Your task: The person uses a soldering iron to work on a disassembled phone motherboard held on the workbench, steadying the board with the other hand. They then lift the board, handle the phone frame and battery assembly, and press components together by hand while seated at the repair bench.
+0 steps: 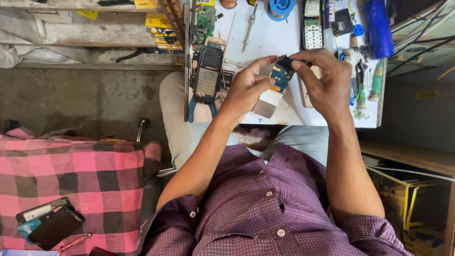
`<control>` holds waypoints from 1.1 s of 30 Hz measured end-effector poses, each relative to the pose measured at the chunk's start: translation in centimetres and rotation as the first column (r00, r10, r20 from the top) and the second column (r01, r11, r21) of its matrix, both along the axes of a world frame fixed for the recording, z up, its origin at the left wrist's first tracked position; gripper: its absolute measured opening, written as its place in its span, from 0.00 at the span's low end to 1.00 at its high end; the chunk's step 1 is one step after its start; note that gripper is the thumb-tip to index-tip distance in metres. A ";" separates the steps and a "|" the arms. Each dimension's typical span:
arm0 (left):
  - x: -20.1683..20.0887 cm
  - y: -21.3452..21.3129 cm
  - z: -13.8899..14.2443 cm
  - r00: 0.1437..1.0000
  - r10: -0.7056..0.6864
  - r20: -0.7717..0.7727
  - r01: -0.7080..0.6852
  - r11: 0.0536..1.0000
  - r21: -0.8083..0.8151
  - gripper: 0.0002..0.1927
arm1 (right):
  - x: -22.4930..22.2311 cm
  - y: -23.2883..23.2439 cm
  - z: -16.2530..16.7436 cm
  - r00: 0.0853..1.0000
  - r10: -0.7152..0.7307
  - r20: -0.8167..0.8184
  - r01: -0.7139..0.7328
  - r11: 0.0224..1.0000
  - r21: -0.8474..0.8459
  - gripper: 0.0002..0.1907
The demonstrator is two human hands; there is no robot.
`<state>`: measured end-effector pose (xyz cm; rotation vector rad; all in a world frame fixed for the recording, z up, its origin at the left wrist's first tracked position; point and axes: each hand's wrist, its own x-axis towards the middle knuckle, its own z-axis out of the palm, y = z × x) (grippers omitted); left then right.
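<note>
While both hands grasp it above the white bench (284, 40), the blue phone circuit board (279, 78) sits between left hand (246, 90) and right hand (322, 80), each pinching an edge. On the bench: stripped handset frame (207, 71), blue-handled pliers (201, 106), keypad phone (313, 23).

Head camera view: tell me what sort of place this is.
Probably a small phone repair bench: both hands work a blue circuit board over a white table strewn with an opened keypad phone and screwdrivers.
</note>
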<state>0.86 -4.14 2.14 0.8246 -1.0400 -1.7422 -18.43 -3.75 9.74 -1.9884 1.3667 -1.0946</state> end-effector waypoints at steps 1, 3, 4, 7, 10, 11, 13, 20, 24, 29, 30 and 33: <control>0.0 0.0 0.0 1.000 0.008 0.016 -0.008 1.000 0.012 0.28 | 0.1 0.1 0.1 1.000 0.018 0.007 -0.018 1.000 0.001 0.07; 0.0 0.0 0.2 0.999 0.022 0.049 -0.022 1.000 0.012 0.28 | 0.3 0.3 0.2 1.000 0.023 -0.004 -0.023 1.000 0.003 0.06; 0.0 0.0 0.3 0.997 0.028 0.065 -0.028 1.000 0.001 0.28 | 0.4 0.4 0.3 1.000 0.026 -0.009 -0.026 1.000 0.005 0.06; 0.0 0.0 0.5 0.994 0.037 0.102 -0.036 0.999 -0.010 0.28 | 0.8 0.6 0.5 0.999 0.040 0.002 -0.040 0.999 -0.012 0.05; -0.1 -0.1 0.5 0.989 0.051 0.137 -0.051 0.999 -0.003 0.28 | 1.3 0.9 0.5 0.995 0.099 0.015 -0.097 0.993 -0.063 0.04; -0.2 -0.2 0.4 0.987 0.059 0.150 -0.060 0.998 0.000 0.28 | 1.4 0.9 0.5 0.996 0.092 -0.016 -0.093 0.993 -0.068 0.04; -0.2 -0.3 0.2 0.979 0.084 0.184 -0.078 0.996 -0.035 0.29 | 1.8 1.0 0.6 0.994 0.079 -0.076 -0.085 0.993 -0.082 0.04; -0.5 -0.4 -0.8 0.987 0.109 0.120 -0.104 0.994 -0.043 0.25 | 2.7 1.5 0.2 0.971 -0.013 -0.240 -0.041 0.975 -0.218 0.06; -0.7 -0.7 -1.5 0.989 0.125 0.081 -0.117 0.988 -0.103 0.23 | 3.2 1.8 -0.2 0.964 -0.060 -0.260 -0.019 0.956 -0.292 0.08; -0.7 -1.1 -2.3 0.987 0.133 0.088 -0.120 0.982 -0.144 0.24 | 3.9 2.0 -0.7 0.958 -0.078 -0.274 -0.018 0.943 -0.333 0.08; -0.6 -1.1 -2.4 0.987 0.138 0.084 -0.125 0.982 -0.144 0.24 | 4.0 2.0 -0.8 0.954 -0.091 -0.284 -0.011 0.941 -0.337 0.08; -0.5 -1.1 -2.7 0.987 0.144 0.073 -0.134 0.982 -0.131 0.23 | 4.4 2.1 -0.9 0.944 -0.103 -0.313 -0.011 0.939 -0.344 0.07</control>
